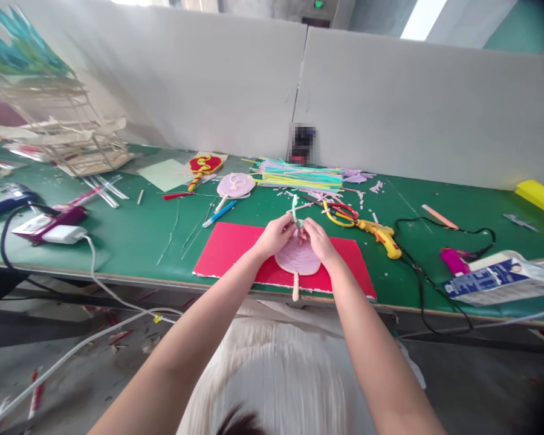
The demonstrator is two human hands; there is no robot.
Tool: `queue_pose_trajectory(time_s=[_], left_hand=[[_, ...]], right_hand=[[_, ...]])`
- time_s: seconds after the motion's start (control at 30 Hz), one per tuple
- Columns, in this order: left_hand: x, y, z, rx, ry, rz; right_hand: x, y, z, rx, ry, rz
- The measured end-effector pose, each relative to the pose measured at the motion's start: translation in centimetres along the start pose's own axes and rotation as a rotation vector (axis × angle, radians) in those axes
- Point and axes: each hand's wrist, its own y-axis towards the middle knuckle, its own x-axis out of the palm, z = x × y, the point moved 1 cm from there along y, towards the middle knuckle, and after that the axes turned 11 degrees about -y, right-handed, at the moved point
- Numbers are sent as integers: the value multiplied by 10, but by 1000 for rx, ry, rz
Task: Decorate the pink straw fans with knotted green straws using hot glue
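Observation:
My left hand [277, 234] and my right hand [316, 238] meet over a pale purple round fan [297, 258] with a short cream handle [295, 287] toward me. Between my closed fingertips is a mint green strip [294, 208], standing up and bent at its top; it looks like a pipe cleaner. The fingers of both hands pinch it near its lower end, where my fingertips hide it. Beneath the fan lies a red board [229, 248] at the table's front edge.
Behind my hands lie a bundle of coloured strips [299, 176], purple scraps, scissors [340, 212] and a yellow glue gun [381, 235]. To the left are another purple fan [236, 185], a red and yellow fan [204, 166], a blue pen [219, 214] and a power strip [49, 222].

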Motion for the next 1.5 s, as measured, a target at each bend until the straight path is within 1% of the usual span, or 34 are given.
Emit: queue_pose_trajectory(time_s=[0.4, 0.53, 0.63, 0.77, 0.87, 0.93, 1.0, 1.1, 1.2, 1.3, 1.4, 1.5], left_hand=[[-1, 0, -1, -20, -29, -4], [0, 1, -1, -79, -151, -17], [0, 2, -1, -129, -265, -55], [1, 2, 0, -149, -286, -64], [1, 1, 1, -125, -223, -41], [2, 0, 0, -107, -163, -59], [1, 0, -1, -76, -74, -74], [-1, -1, -2, 17, 81, -48], [-4, -1, -2, 99, 199, -50], [-9, 0, 0, 141, 327, -68], [-13, 0, 2, 176, 464, -68], [-15, 0, 3, 210, 542, -70]], right_hand=[[1, 1, 3, -46, -38, 6], [2, 0, 1, -41, 0, 36], [1, -1, -1, -43, -10, 58], [1, -2, -1, -40, -41, 44], [0, -2, 2, -52, -99, 99], [-1, -1, 3, -51, -140, 153], [-2, -1, 4, -46, -150, 179], [-1, -1, 2, -51, -143, 165], [-1, -3, -1, -68, -207, 163], [-1, -5, -4, -85, -248, 153], [-2, -6, -5, -102, -245, 114], [-4, -7, -6, -111, -259, 79]])
